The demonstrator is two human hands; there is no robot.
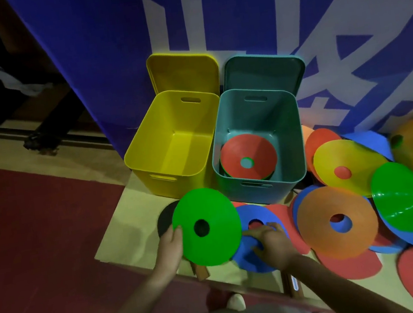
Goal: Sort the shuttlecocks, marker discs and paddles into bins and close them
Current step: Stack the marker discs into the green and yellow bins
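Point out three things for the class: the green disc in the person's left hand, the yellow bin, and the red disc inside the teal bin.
green disc point(212, 245), head view, on its flat face below the centre hole.
yellow bin point(167, 169), head view, on its front wall.
red disc point(236, 152), head view, on its upper left face.

There is just one view — a camera on the person's head. It looks forward and steeply down, with both arms reaching up from the bottom edge. The left hand point(169, 246) and right hand point(267, 240) are close below it. The yellow bin point(147, 162) and teal bin point(294, 128) sit a bit farther, near the middle. The wide lens bends things, and the right edge looks blurry — maybe from moving.
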